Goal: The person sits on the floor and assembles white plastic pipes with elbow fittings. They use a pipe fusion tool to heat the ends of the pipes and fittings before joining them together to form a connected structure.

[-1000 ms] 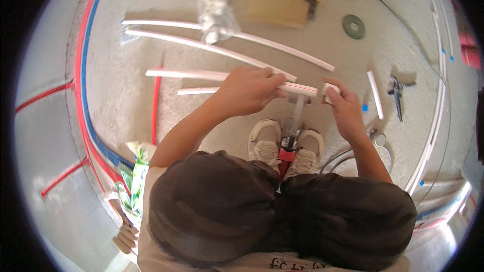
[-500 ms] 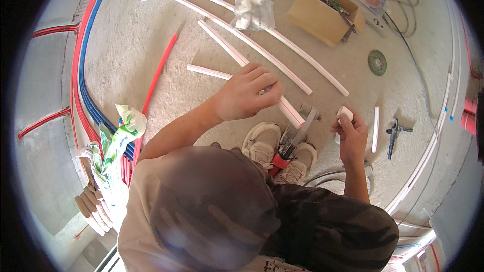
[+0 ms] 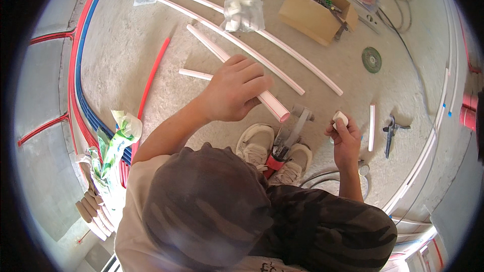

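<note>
My left hand [image 3: 239, 88] is wrapped around a white plastic pipe [image 3: 272, 105] with a red stripe. The pipe slants down to the right, its open end facing me. Just right of that end stands a hand-held pipe-welding tool [image 3: 298, 126] with a flat metal plate and a red body, set between my shoes [image 3: 256, 143]. My right hand [image 3: 345, 133] is closed on a small white pipe fitting [image 3: 340, 117], held at the fingertips. My fingers cover part of the fitting, so its exact shape is unclear.
Several striped pipes [image 3: 302, 60] lie on the concrete floor. Beyond are a bag of white fittings [image 3: 244, 7], a cardboard box [image 3: 310, 15] of tools and a green disc [image 3: 371, 59]. At the right lie a short pipe [image 3: 372, 128] and a black-handled cutter [image 3: 391, 133].
The pipe in my left hand has shifted left, its end away from the tool's plate and its opening now visible. My right hand keeps the fitting. The whole view has shifted slightly.
</note>
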`<state>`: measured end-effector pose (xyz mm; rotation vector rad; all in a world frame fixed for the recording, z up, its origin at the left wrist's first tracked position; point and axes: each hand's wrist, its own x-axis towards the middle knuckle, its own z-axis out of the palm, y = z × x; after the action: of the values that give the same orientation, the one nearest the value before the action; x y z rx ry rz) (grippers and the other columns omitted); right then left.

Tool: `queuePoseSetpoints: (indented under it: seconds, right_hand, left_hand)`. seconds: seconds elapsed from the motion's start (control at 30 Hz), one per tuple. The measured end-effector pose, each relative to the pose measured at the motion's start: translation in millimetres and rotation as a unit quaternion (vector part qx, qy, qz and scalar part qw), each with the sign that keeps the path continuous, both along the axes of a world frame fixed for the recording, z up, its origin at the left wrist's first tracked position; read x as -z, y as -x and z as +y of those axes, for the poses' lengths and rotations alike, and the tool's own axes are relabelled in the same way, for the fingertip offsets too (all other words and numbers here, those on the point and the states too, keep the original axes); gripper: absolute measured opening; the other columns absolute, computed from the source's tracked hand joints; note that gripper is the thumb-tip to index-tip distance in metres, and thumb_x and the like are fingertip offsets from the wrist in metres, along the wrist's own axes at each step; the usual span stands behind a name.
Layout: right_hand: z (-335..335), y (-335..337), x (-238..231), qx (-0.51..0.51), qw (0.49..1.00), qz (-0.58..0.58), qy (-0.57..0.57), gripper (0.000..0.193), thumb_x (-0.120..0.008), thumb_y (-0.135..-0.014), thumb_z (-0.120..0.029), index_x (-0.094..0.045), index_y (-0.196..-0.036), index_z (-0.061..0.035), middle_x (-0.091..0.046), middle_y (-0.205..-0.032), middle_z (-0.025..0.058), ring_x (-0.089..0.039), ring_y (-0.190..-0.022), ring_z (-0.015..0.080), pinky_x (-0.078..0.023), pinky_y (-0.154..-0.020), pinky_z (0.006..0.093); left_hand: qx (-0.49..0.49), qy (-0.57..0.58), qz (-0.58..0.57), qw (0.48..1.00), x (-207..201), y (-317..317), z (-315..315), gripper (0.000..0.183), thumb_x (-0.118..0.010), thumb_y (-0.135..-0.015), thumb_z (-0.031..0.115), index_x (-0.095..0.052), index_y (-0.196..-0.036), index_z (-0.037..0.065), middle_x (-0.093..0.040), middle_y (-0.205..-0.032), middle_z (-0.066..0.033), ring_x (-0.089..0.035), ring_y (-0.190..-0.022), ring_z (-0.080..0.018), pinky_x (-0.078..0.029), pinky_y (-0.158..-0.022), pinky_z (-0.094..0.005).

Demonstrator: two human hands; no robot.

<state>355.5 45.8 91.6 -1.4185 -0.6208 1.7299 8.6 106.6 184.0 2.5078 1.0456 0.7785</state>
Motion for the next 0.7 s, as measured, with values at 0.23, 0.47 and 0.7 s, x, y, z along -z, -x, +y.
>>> queuePoseSetpoints:
  seconds: [0.23,0.47,0.7]
  right_hand:
    - [-15,-9,-9,-0.040,0.997,-0.058,-0.011,0.030,-0.055,-0.105,-0.019,-0.058,-0.129,-0.0006,-0.066,-0.101,0.0048,-0.058,-0.075,0.0095,-0.047,-0.065,0.0247]
    - [-64,-34,-3,-0.064,0.996,-0.054,0.030,0.031,-0.057,-0.104,-0.019,-0.058,-0.125,0.0038,-0.067,-0.089,0.0079,-0.063,-0.079,0.0132,-0.052,-0.073,0.0298]
    - [-67,-32,15,-0.098,0.987,0.036,0.123,0.028,-0.055,-0.105,-0.025,-0.059,-0.119,-0.0008,-0.067,-0.089,0.0066,-0.063,-0.075,0.0115,-0.051,-0.068,0.0265]
  left_hand:
    - [0.047,0.127,0.103,0.985,-10,-28,14,0.026,-0.067,-0.090,0.026,-0.057,-0.101,0.005,-0.056,-0.089,-0.0147,-0.055,-0.082,-0.0378,-0.043,-0.075,-0.0458]
    - [0.038,0.257,0.249,0.933,53,-31,-16,0.030,-0.061,-0.097,0.033,-0.059,-0.106,0.004,-0.063,-0.095,-0.0160,-0.062,-0.092,-0.0394,-0.047,-0.077,-0.0507]
    - [0.031,0.307,0.276,0.911,76,-36,-23,0.027,-0.061,-0.099,0.031,-0.058,-0.104,0.005,-0.064,-0.094,-0.0166,-0.064,-0.088,-0.0394,-0.049,-0.071,-0.0495]
